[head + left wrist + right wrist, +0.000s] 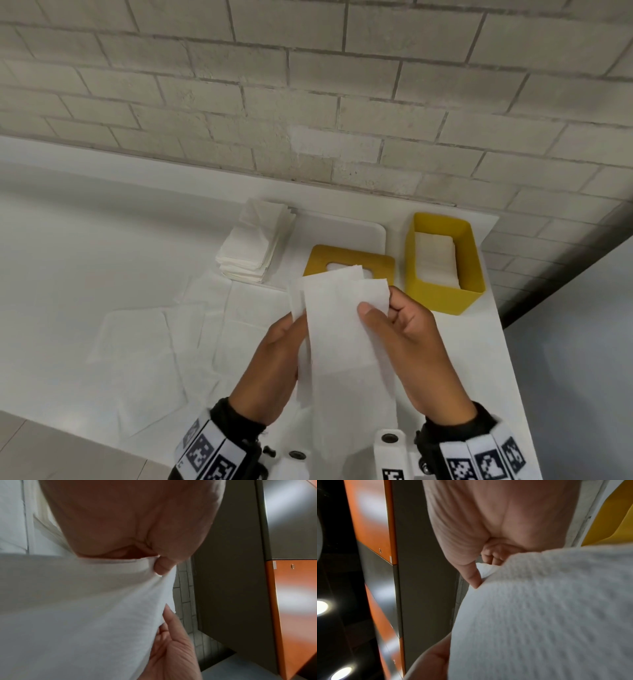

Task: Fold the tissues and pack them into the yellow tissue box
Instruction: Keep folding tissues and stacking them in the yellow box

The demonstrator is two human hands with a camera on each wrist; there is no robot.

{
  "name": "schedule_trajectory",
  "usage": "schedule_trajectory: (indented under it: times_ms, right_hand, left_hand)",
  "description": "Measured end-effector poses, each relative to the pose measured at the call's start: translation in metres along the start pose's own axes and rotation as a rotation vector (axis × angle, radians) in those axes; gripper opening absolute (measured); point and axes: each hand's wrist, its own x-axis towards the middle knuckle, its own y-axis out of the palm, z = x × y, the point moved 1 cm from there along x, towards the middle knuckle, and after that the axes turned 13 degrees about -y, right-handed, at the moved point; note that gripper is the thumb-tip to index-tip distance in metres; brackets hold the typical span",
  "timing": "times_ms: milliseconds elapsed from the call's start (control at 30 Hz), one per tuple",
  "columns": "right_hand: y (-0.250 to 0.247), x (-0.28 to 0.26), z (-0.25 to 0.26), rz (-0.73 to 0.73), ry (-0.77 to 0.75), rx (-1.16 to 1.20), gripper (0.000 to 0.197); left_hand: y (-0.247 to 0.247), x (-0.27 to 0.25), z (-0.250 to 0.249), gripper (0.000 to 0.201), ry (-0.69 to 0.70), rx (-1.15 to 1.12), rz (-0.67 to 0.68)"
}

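Between the two hands, raised above the white table (102,257), a white tissue (342,342) hangs as a long, partly folded strip. The right hand (421,349) pinches its upper right edge, thumb (368,313) on the near face and fingers curled behind; the left hand (270,370) grips the left edge, its fingers hidden behind the paper. Beyond the strip a yellow lid (349,260) with an oval slot lies flat on a white tray (370,229). Just right of it stands the open yellow tissue box (442,294), with folded tissues inside. A stack of folded tissues (253,243) sits left of the tray, and unfolded sheets (137,359) lie spread on the table nearer the person.
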Motion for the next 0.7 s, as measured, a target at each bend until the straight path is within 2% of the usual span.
schedule_trajectory:
  times_ms: [33, 67, 133, 200, 333, 367, 500, 600, 700]
  right_hand:
    - [0.0, -0.001, -0.003, -0.005, -0.011, -0.015, 0.012]
    - [0.0, -0.001, -0.004, -0.019, -0.023, -0.034, 0.018]
    - [-0.004, -0.001, -0.009, -0.036, -0.056, -0.083, 0.054]
    - [-0.01, 0.001, -0.016, -0.071, -0.056, -0.115, 0.07]
    - [-0.019, 0.003, -0.026, -0.119, -0.024, -0.092, 0.083]
    - [-0.019, 0.003, -0.029, -0.131, -0.023, -0.089, 0.084]
    - [-0.014, 0.004, -0.027, -0.153, -0.058, -0.091, 0.08]
    - [-0.012, 0.005, -0.021, -0.147, -0.084, -0.083, 0.059]
    - [-0.013, 0.004, -0.019, -0.176, -0.091, -0.095, 0.046]
  left_hand:
    - [0.001, 0.0, 0.001, 0.035, 0.007, 0.013, -0.003]
    - [0.001, -0.001, 0.002, 0.033, 0.004, 0.026, -0.014]
    - [-0.002, 0.001, 0.004, 0.032, -0.026, 0.022, -0.043]
    - [-0.009, 0.004, 0.007, 0.034, -0.066, -0.028, -0.075]
    - [-0.021, 0.011, 0.011, 0.068, -0.089, -0.1, -0.119]
    - [-0.022, 0.012, 0.012, 0.071, -0.09, -0.106, -0.129]
    - [-0.016, 0.011, 0.011, 0.054, -0.119, -0.066, -0.109]
    - [-0.011, 0.009, 0.01, 0.038, -0.115, -0.037, -0.099]
    - [-0.012, 0.01, 0.012, 0.048, -0.12, -0.033, -0.092]
